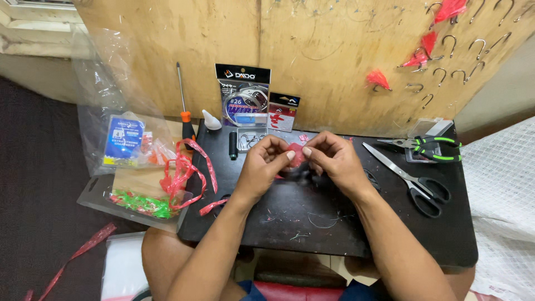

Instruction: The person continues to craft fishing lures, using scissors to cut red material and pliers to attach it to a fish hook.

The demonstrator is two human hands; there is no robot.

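My left hand point(263, 165) and my right hand point(333, 159) meet over the middle of a small black table point(334, 228). Both pinch a small piece of red plastic material point(295, 154) between thumbs and fingertips. Most of the red piece is hidden by my fingers. Just beyond my hands lie a small clear box of hooks point(250, 139) and a black spool point(233, 145).
Black-handled scissors point(415, 181) and green-black pliers point(432, 147) lie at the right. Red plastic strips point(186, 170) and clear bags point(128, 142) sit at the left. A wire packet point(242, 95), a small red packet point(282, 112) and a screwdriver point(184, 106) lean on a wooden board point(334, 44) with hooks and red tufts.
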